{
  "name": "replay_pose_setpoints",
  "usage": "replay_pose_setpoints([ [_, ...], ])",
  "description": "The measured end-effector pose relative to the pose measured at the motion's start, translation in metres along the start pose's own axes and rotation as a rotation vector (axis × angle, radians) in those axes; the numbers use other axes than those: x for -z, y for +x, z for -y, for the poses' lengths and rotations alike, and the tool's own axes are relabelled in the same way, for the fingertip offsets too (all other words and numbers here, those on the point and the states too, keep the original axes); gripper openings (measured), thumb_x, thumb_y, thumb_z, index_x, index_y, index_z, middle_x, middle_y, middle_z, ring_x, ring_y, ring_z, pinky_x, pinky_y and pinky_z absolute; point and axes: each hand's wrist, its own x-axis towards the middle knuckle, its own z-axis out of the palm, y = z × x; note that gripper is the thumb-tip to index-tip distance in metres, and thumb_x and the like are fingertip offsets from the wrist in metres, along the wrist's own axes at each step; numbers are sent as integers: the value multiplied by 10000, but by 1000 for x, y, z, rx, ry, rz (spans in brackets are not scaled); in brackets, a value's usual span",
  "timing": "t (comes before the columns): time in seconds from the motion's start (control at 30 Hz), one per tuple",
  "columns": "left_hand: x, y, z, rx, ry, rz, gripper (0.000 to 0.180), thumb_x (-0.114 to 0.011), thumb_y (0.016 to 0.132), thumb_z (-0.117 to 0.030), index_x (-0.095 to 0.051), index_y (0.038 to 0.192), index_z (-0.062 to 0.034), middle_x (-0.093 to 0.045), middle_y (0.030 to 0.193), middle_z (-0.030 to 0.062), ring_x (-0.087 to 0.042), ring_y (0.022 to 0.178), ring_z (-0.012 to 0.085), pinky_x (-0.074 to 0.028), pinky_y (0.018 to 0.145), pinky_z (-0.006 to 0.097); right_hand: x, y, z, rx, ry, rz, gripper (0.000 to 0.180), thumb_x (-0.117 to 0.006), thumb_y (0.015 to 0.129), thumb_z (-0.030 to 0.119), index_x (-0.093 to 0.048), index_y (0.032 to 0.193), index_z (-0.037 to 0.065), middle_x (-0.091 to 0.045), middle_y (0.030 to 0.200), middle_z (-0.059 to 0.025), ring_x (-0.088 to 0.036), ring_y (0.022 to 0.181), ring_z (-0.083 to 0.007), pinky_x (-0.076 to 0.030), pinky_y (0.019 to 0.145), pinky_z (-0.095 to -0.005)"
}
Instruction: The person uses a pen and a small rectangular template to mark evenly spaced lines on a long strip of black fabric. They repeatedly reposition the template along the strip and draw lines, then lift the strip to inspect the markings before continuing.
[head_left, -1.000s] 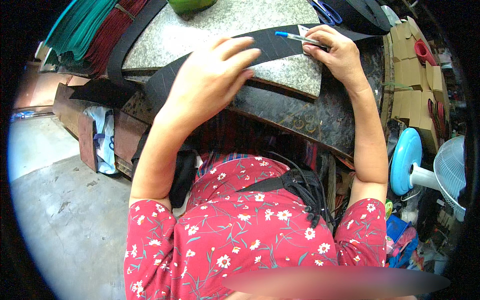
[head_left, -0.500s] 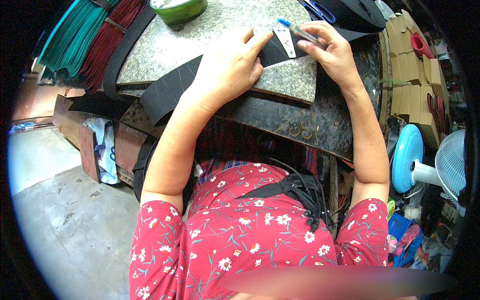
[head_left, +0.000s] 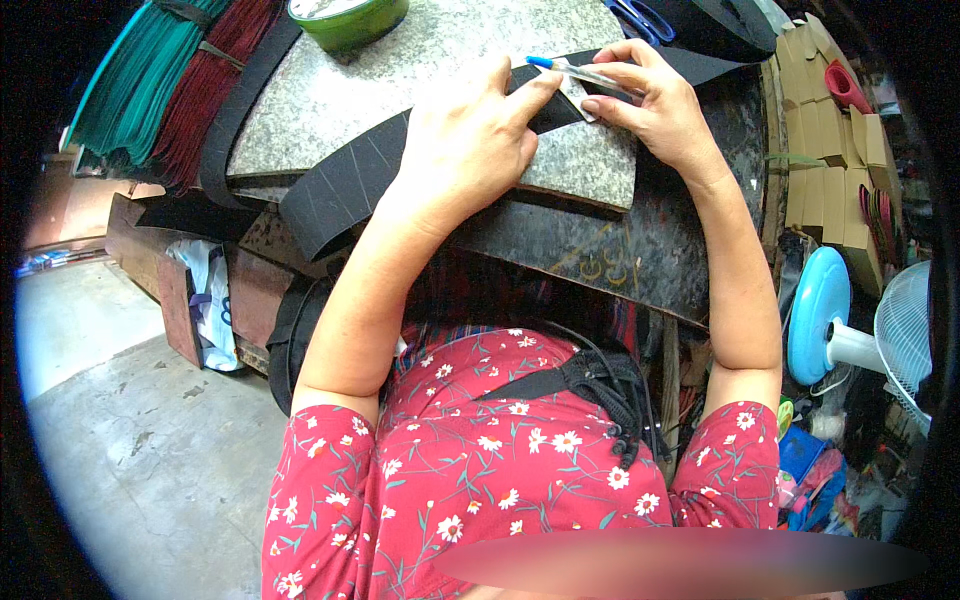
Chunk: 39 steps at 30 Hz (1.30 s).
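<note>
Both hands are up over the speckled slab (head_left: 500,30) — left hand (head_left: 468,140) laid over the black band (head_left: 350,175), index finger stretched out, the other fingers loosely bent; whether its palm presses down, I can't tell. Over on the other side, the right hand (head_left: 660,110) is curled around a clear pen (head_left: 590,77), its blue end pointing left, with the thumb tip right beside a narrow white strip (head_left: 578,105) that sits across the band; touching or just short of it is too close to call.

And the band itself? It runs across the slab near its front edge, crossed by thin pale lines, its left part drooping past the slab's edge. By that droop it looks light and bendy, matte rather than slippery, hardly fragile — best steadied with a flat palm, or lifted by its long edges. The white strip looks thin and stiffer, likely easy to nudge askew; a fingertip at each end should suit it.

Beyond sit blue-handled scissors (head_left: 645,20) and a green bowl (head_left: 350,30).
</note>
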Motion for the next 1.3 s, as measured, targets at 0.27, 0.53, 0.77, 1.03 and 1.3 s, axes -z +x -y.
replay_pose_setpoints([
  [0.27, -1, -1, 1, 27, 36, 26, 524, -657, 820, -154, -677, 1331, -268, -616, 1017, 105, -671, 881, 305, -565, 797, 434, 3, 0, -3, -34, 121, 78, 382, -842, 852, 174, -743, 1187, 22, -624, 1183, -31, -614, 1085, -118, -496, 934, -253],
  [0.53, -3, 0, 3, 12, 32, -18, 487, -671, 803, -157, -703, 1283, -232, -625, 1006, 112, -671, 885, 315, -558, 799, 432, -1, -1, -1, -25, -24, 27, 390, -844, 849, 252, -761, 1190, 81, -653, 1166, -17, -644, 1036, -119, -508, 908, -257],
  [0.77, -1, 0, 2, 17, 36, -4, 481, -664, 810, -150, -711, 1281, -234, -615, 992, 102, -666, 873, 300, -563, 804, 422, -1, -2, 0, -85, -27, 37, 384, -846, 844, 247, -757, 1169, 66, -664, 1172, -28, -660, 1038, -143, -514, 902, -266],
  [1.03, -1, -1, 2, 25, 15, 3, 474, -670, 809, -146, -709, 1276, -223, -618, 1010, 105, -665, 899, 302, -565, 816, 420, 0, -1, 2, -8, -91, 19, 406, -846, 840, 270, -750, 1174, 59, -673, 1160, -37, -680, 1009, -153, -530, 878, -279],
  [1.3, -6, 8, 10, -159, 59, -88, 423, -662, 818, -116, -704, 1239, -124, -677, 1191, 101, -638, 1074, 317, -521, 967, 434, -4, -1, -2, 15, -91, 2, 366, -813, 881, 269, -747, 1162, 44, -677, 1155, -39, -681, 994, -152, -535, 858, -279],
])
